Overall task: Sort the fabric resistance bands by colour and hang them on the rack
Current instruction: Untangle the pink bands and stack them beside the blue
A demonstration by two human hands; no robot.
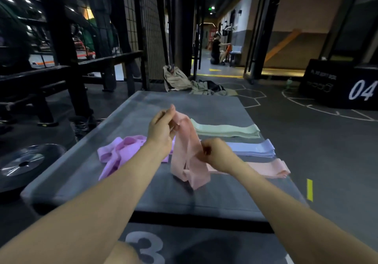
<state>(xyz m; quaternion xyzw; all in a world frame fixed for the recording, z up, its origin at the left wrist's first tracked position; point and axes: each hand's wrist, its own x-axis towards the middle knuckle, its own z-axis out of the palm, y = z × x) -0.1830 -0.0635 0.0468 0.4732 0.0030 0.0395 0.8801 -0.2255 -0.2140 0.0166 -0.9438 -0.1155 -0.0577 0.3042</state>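
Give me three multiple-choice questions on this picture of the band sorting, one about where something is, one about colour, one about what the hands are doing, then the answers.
1. Where does the green stack lie?
A. nearest the person
B. farthest from the person, beyond the blue stack
C. on the floor

2. What colour is the loose pile on the left of the mat?
A. purple
B. yellow
C. black

3. What holds the raised pink band?
A. left hand only
B. neither hand
C. both hands

Answers: 1 B, it lies beyond the blue and pink stacks. 2 A, the pile is purple. 3 C, the left hand pinches its top and the right hand grips its side.
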